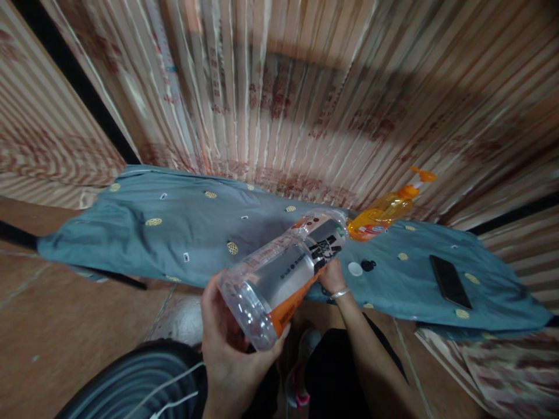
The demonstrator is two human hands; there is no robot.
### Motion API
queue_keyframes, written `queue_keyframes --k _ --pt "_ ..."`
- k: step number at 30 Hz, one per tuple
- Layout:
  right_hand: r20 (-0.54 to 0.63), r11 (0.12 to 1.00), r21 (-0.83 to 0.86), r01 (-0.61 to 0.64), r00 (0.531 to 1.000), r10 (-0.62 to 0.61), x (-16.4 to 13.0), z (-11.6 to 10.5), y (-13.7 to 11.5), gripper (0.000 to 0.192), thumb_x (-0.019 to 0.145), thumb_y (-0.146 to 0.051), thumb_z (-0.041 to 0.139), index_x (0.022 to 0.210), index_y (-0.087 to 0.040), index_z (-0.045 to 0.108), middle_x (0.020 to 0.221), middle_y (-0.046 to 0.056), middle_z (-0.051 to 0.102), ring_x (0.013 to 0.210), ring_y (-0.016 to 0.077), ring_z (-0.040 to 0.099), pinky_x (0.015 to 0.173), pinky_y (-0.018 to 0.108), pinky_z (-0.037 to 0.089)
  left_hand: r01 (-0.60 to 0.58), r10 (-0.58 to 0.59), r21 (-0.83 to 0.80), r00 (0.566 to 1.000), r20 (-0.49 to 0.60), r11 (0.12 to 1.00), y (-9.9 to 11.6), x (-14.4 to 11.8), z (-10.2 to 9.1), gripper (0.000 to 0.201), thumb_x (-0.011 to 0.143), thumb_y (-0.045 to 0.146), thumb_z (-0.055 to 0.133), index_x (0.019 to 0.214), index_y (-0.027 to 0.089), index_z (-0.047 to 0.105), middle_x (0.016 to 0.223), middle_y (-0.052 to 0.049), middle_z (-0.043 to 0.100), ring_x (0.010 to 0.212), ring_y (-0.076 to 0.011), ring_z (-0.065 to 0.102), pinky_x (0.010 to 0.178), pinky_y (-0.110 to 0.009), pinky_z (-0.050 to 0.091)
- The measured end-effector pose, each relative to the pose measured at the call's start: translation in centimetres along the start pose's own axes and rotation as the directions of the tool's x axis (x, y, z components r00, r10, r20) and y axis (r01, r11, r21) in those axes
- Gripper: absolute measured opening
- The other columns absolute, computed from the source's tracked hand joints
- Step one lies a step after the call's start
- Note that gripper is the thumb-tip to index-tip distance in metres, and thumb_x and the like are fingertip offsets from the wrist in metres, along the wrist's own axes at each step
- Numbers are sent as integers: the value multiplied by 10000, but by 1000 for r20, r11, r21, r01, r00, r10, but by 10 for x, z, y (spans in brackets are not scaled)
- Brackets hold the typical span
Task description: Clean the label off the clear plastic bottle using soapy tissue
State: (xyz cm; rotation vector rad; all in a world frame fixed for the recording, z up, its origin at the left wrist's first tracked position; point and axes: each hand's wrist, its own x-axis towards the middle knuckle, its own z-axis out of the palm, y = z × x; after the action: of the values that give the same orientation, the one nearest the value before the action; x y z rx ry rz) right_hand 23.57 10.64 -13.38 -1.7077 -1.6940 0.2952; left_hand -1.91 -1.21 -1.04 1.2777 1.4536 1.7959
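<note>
A large clear plastic bottle [283, 273] with an orange, grey and black label is tilted in front of me, its base toward me and its top away to the right. My left hand [231, 343] is closed around the base end. Lower on the far part of the bottle is my right hand [333, 276], gripping it from beneath; its fingers are mostly hidden behind the label. Just beyond the bottle's top stands an orange pump dispenser bottle [379, 215]. A white round disc [355, 269] and a small black cap-like piece [368, 265] lie near my right hand.
A teal cloth with pineapple prints [192, 203] covers the long narrow surface. On its right lies a black phone [450, 281]. Pleated curtains [279, 105] hang behind, with dark poles at both sides. A dark ribbed round object [148, 384] with white cables sits at lower left.
</note>
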Motion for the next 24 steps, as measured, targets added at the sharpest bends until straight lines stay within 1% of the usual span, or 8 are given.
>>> queue_keyframes --k 4,8,9,12,14,17,20,24 --pt "-11 998 34 -54 998 54 0 0 0 266 814 -367 679 1034 -218 675 904 125 808 872 296 779 763 375 623 -4 4 4 1000 -2 1000 0 -2 1 859 630 393 994 1407 252 658 1243 -83 739 1029 -284 782 772 -332 676" --pt "-12 997 53 -59 998 59 0 -1 -1 280 802 -359 685 1046 -221 681 914 123 814 869 292 778 774 374 627 70 -70 -30 998 -7 997 2 -2 1 853 622 375 1000 1393 255 657 1243 -87 739 1034 -288 783 780 -346 681" --pt "-6 997 53 -58 998 59 0 -1 -1 281 802 -355 684 1051 -224 680 912 119 814 864 291 778 772 374 628 73 -73 -28 997 4 997 2 -1 0 856 612 364 1008 1384 252 657 1236 -88 740 1036 -289 783 786 -350 682" --pt "9 997 40 -63 998 63 1 -2 -2 297 802 -350 683 1070 -223 680 917 116 814 858 294 780 774 383 632 14 -13 -7 997 78 1000 1 3 -4 881 584 324 1026 1377 249 649 1216 -82 746 1040 -290 787 810 -356 683" --pt "13 997 29 -75 997 75 1 -3 -1 302 797 -348 685 1067 -212 683 926 128 812 857 299 783 781 388 631 -15 15 1 994 106 1000 -2 5 -6 879 606 308 1015 1397 252 635 1220 -81 748 1050 -288 787 826 -358 680" --pt "20 995 14 -97 995 96 1 -3 0 291 791 -351 689 1044 -208 685 917 137 809 842 301 780 760 380 624 -11 11 7 995 95 1000 -5 5 -7 875 617 310 1002 1407 243 631 1233 -90 744 1073 -297 781 838 -369 677" --pt "19 995 9 -98 995 97 1 -2 0 276 785 -365 702 1013 -211 680 892 137 805 824 301 773 717 363 611 8 -9 2 996 90 1000 -3 4 -5 885 579 323 1017 1377 237 645 1231 -95 744 1086 -308 775 832 -373 679" --pt "2 995 -24 -98 995 98 0 -3 -3 239 795 -393 707 954 -221 660 805 115 784 759 282 748 645 330 578 89 -89 -41 996 22 995 6 2 3 842 615 343 992 1373 232 642 1247 -95 746 1081 -287 781 831 -349 676"
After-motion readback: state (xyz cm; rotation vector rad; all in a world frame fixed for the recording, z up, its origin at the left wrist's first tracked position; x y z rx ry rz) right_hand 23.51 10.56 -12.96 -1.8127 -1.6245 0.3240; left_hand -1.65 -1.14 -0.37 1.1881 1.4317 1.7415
